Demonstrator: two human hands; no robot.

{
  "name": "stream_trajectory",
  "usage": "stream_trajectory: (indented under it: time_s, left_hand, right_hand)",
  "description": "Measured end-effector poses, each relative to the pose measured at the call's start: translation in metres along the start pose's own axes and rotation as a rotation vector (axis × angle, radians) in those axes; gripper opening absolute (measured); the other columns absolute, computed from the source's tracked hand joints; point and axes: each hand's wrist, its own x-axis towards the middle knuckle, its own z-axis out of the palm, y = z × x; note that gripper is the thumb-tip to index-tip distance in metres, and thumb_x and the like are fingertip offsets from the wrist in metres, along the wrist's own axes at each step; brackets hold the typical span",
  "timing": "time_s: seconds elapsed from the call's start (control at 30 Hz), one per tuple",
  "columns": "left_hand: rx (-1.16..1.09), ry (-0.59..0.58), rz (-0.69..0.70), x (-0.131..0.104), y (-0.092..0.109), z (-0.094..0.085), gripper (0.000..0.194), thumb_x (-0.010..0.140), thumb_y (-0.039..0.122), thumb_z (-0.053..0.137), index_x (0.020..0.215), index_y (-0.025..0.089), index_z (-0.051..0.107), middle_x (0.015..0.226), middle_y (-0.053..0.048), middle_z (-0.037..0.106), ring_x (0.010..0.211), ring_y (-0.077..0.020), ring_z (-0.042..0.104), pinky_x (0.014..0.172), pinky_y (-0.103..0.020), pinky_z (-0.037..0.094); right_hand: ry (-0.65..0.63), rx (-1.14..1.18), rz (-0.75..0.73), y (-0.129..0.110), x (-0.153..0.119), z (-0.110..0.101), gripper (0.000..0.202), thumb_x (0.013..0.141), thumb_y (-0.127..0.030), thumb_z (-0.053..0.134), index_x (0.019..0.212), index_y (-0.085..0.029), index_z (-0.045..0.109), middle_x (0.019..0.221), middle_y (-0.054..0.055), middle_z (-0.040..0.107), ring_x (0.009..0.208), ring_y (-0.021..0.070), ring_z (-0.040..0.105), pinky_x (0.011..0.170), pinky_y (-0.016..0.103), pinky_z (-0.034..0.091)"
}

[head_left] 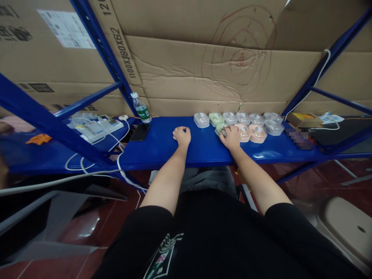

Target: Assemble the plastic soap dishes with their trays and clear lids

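Observation:
My left hand rests on the blue shelf top, its fingers curled into a loose fist. I see nothing held in it. My right hand lies over a light green plastic case, fingers bent around its lid; the hand hides much of this case. Right beside it sit two peach cases. Behind them runs a row of similar small cases with clear lids: a lilac one at the left end, another green one, and several greyish ones.
A water bottle stands at the back left beside a dark phone. White cables cross the left post. Cardboard backs the shelf. An open carton lies at the right. A person's hand shows at the far left edge.

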Motion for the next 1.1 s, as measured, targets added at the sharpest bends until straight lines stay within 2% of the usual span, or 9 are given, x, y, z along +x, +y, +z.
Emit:
stream_trajectory:
  time_s: [0.27, 0.37, 0.43, 0.57, 0.7, 0.83, 0.9, 1.0, 1.1]
  left_hand:
    - [0.012, -0.017, 0.001, -0.002, 0.003, -0.005, 0.028, 0.105, 0.034, 0.052, 0.117, 0.025, 0.076, 0.143, -0.012, 0.066, 0.141, -0.0326, 0.052, 0.117, -0.048, 0.041]
    - [0.023, -0.03, 0.023, -0.004, 0.005, -0.006, 0.027, 0.104, 0.035, 0.054, 0.115, 0.025, 0.077, 0.141, -0.011, 0.068, 0.14, -0.0325, 0.053, 0.118, -0.048, 0.04]
    - [0.032, -0.043, 0.045, -0.004, 0.006, -0.005, 0.025, 0.103, 0.035, 0.056, 0.112, 0.026, 0.078, 0.141, -0.01, 0.068, 0.14, -0.0327, 0.053, 0.119, -0.049, 0.039]
    - [0.052, -0.066, 0.052, -0.001, 0.006, -0.001, 0.026, 0.103, 0.039, 0.058, 0.118, 0.027, 0.076, 0.144, -0.011, 0.067, 0.142, -0.0341, 0.052, 0.119, -0.052, 0.039]
    - [0.067, -0.123, 0.055, 0.013, 0.002, 0.002, 0.03, 0.102, 0.045, 0.061, 0.122, 0.029, 0.076, 0.141, -0.011, 0.07, 0.138, -0.0359, 0.057, 0.116, -0.054, 0.042]
    - [0.128, -0.202, 0.213, 0.037, -0.004, 0.001, 0.028, 0.097, 0.047, 0.07, 0.117, 0.029, 0.078, 0.139, -0.009, 0.072, 0.138, -0.0357, 0.057, 0.118, -0.052, 0.04]
    - [0.18, -0.229, 0.299, 0.051, -0.008, 0.0, 0.028, 0.098, 0.045, 0.069, 0.119, 0.028, 0.077, 0.141, -0.011, 0.071, 0.139, -0.0361, 0.056, 0.118, -0.053, 0.04]
    - [0.208, -0.221, 0.354, 0.07, -0.014, -0.002, 0.029, 0.099, 0.043, 0.068, 0.123, 0.027, 0.076, 0.141, -0.012, 0.07, 0.139, -0.0357, 0.056, 0.118, -0.052, 0.041]
    - [0.167, -0.196, 0.313, 0.083, -0.024, -0.003, 0.032, 0.101, 0.043, 0.066, 0.128, 0.027, 0.074, 0.142, -0.011, 0.07, 0.14, -0.0348, 0.057, 0.119, -0.05, 0.042]
  right_hand:
    - [-0.029, 0.047, 0.006, -0.005, 0.0, -0.009, 0.039, 0.097, -0.042, 0.059, 0.122, -0.017, 0.075, 0.13, 0.021, 0.069, 0.123, 0.0412, 0.056, 0.117, 0.066, 0.032]
    - [-0.043, 0.075, -0.087, -0.022, -0.001, -0.013, 0.039, 0.099, -0.042, 0.058, 0.127, -0.019, 0.073, 0.138, 0.02, 0.067, 0.135, 0.0417, 0.052, 0.125, 0.07, 0.019]
    - [-0.082, 0.102, -0.201, -0.042, 0.0, -0.011, 0.038, 0.101, -0.038, 0.057, 0.13, -0.021, 0.073, 0.142, 0.018, 0.067, 0.142, 0.0398, 0.049, 0.129, 0.068, 0.014]
    - [-0.12, 0.134, -0.306, -0.085, 0.017, 0.006, 0.042, 0.101, -0.032, 0.055, 0.14, -0.022, 0.069, 0.15, 0.016, 0.063, 0.149, 0.0376, 0.045, 0.131, 0.063, 0.017]
    - [-0.121, 0.178, -0.227, -0.107, 0.048, 0.038, 0.054, 0.097, -0.03, 0.06, 0.148, -0.015, 0.062, 0.157, 0.02, 0.057, 0.15, 0.0399, 0.044, 0.13, 0.061, 0.023]
    - [-0.156, 0.199, -0.053, -0.103, 0.072, 0.068, 0.071, 0.094, -0.035, 0.064, 0.158, -0.008, 0.048, 0.166, 0.028, 0.046, 0.155, 0.0467, 0.036, 0.125, 0.067, 0.027]
    - [-0.188, 0.197, -0.005, -0.097, 0.077, 0.078, 0.075, 0.092, -0.039, 0.069, 0.157, -0.008, 0.048, 0.167, 0.029, 0.044, 0.156, 0.0496, 0.035, 0.124, 0.07, 0.027]
    - [-0.206, 0.219, -0.035, -0.087, 0.079, 0.082, 0.07, 0.09, -0.043, 0.075, 0.149, -0.012, 0.057, 0.16, 0.028, 0.052, 0.151, 0.0487, 0.043, 0.124, 0.069, 0.029]
    - [-0.197, 0.343, -0.134, -0.081, 0.078, 0.082, 0.059, 0.086, -0.045, 0.08, 0.136, -0.017, 0.066, 0.147, 0.023, 0.062, 0.141, 0.0419, 0.055, 0.122, 0.06, 0.04]
